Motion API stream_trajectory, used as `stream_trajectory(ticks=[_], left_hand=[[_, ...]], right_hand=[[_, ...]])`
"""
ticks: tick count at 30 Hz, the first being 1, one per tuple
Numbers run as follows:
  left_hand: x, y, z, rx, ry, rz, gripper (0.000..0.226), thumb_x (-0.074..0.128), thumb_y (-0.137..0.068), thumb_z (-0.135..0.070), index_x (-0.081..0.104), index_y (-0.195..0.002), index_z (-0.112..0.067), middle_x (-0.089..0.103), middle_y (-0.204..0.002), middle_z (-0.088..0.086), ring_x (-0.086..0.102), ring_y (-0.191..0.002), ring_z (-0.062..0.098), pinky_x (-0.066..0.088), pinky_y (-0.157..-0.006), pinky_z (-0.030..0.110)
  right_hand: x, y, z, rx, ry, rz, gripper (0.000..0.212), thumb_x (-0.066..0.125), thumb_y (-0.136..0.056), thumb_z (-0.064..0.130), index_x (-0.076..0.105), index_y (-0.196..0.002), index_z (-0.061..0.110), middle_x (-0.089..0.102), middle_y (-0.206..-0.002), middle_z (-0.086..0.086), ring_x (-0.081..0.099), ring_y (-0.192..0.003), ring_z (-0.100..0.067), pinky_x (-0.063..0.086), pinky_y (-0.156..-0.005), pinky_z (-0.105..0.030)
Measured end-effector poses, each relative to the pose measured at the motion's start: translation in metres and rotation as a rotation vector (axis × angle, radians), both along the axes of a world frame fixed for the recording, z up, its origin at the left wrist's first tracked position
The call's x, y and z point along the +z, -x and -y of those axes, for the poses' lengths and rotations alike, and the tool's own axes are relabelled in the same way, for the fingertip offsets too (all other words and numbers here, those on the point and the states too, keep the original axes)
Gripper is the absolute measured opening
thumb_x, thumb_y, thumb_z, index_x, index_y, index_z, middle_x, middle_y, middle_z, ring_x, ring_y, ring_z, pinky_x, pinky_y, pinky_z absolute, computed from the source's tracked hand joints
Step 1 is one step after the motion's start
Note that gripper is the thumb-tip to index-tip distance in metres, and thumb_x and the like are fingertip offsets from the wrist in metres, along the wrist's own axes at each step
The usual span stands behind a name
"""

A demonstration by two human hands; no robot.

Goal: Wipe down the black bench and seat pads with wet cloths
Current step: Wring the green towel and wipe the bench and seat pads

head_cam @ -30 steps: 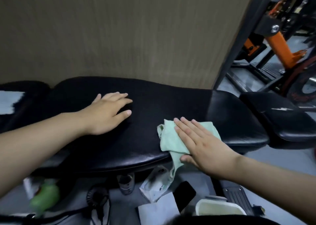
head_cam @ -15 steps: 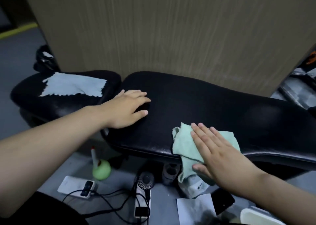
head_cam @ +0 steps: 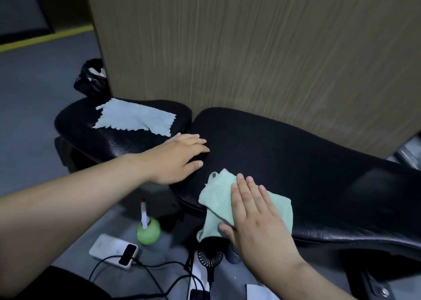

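While the long black bench pad (head_cam: 296,163) is stretching from the middle to the right side, a green cloth (head_cam: 216,199) is lying on its near edge, and one corner of the cloth is hanging down over the side. The right hand (head_cam: 255,217) is lying flat on top of the green cloth with its fingers straight and close together, pressing it onto the pad and not gripping it. The left hand (head_cam: 180,158) is resting flat on the left end of the same pad, with fingers spread out a little and holding nothing. Just to the left, a smaller black seat pad (head_cam: 114,140) is sitting close beside the bench pad with a thin gap between them. A pale blue cloth (head_cam: 134,117) is lying spread out flat on top of the seat pad, and no hand is touching it. Behind both pads a tall brown board (head_cam: 250,49) is standing up. Down on the grey floor (head_cam: 34,94), a round green spray bottle (head_cam: 148,229) is standing under the pads. Near it a white box (head_cam: 109,247) with black cables plugged in is lying flat, and a little black fan (head_cam: 209,256) is lying beside it. A black bag (head_cam: 91,78) is sitting behind the seat pad.
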State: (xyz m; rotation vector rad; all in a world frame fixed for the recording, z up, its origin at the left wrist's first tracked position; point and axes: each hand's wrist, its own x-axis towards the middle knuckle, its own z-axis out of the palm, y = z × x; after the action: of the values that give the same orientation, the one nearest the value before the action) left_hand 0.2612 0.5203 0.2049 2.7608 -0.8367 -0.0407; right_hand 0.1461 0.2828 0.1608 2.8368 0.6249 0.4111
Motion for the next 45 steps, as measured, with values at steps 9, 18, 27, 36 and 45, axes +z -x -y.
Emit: stream_trajectory(ticks=[9, 18, 27, 36, 45], left_hand=[[0.002, -0.010, -0.037, 0.128, 0.135, 0.118, 0.040, 0.048, -0.103, -0.024, 0.052, -0.142, -0.018, 0.040, -0.155, -0.002, 0.023, -0.148, 0.015, 0.014, -0.119, 0.027], [-0.001, -0.023, -0.051, 0.237, 0.177, 0.155, 0.041, 0.050, -0.100, -0.023, 0.052, -0.141, -0.019, 0.041, -0.154, -0.003, 0.027, -0.146, 0.015, 0.022, -0.120, 0.036], [0.000, -0.043, -0.066, 0.369, 0.257, 0.163, 0.040, 0.046, -0.102, -0.024, 0.050, -0.141, -0.017, 0.042, -0.153, -0.002, 0.025, -0.147, 0.016, 0.019, -0.120, 0.034], [0.004, -0.053, -0.085, 0.535, 0.202, 0.078, 0.045, 0.038, -0.104, -0.033, 0.042, -0.147, -0.021, 0.031, -0.160, -0.003, 0.014, -0.150, 0.016, 0.012, -0.122, 0.050], [-0.001, -0.047, -0.106, 0.555, 0.064, -0.039, 0.051, 0.032, -0.104, -0.045, 0.032, -0.152, -0.027, 0.018, -0.165, -0.006, 0.006, -0.152, 0.017, 0.004, -0.120, 0.060]], right_hand=[[-0.002, -0.005, -0.065, -0.078, -0.129, -0.007, 0.078, 0.028, -0.096, 0.052, 0.039, -0.138, -0.012, 0.037, -0.147, -0.033, 0.040, -0.136, -0.047, 0.033, -0.111, -0.056], [0.001, -0.030, -0.125, -0.148, -0.257, -0.100, 0.075, 0.028, -0.093, 0.046, 0.048, -0.134, -0.014, 0.043, -0.142, -0.036, 0.043, -0.132, -0.049, 0.023, -0.108, -0.055], [0.008, -0.061, -0.150, -0.208, -0.342, -0.164, 0.074, 0.037, -0.082, 0.039, 0.051, -0.131, -0.015, 0.045, -0.141, -0.035, 0.045, -0.132, -0.048, 0.024, -0.106, -0.057], [0.037, -0.111, -0.147, -0.186, -0.227, -0.357, 0.076, 0.023, -0.098, 0.041, -0.010, -0.154, 0.002, -0.016, -0.162, -0.016, -0.016, -0.150, -0.028, -0.011, -0.121, -0.045], [0.040, -0.180, -0.128, -0.171, -0.222, -0.388, 0.067, 0.022, -0.103, 0.043, -0.001, -0.156, 0.009, -0.006, -0.165, -0.006, -0.008, -0.152, -0.022, -0.005, -0.122, -0.041]])
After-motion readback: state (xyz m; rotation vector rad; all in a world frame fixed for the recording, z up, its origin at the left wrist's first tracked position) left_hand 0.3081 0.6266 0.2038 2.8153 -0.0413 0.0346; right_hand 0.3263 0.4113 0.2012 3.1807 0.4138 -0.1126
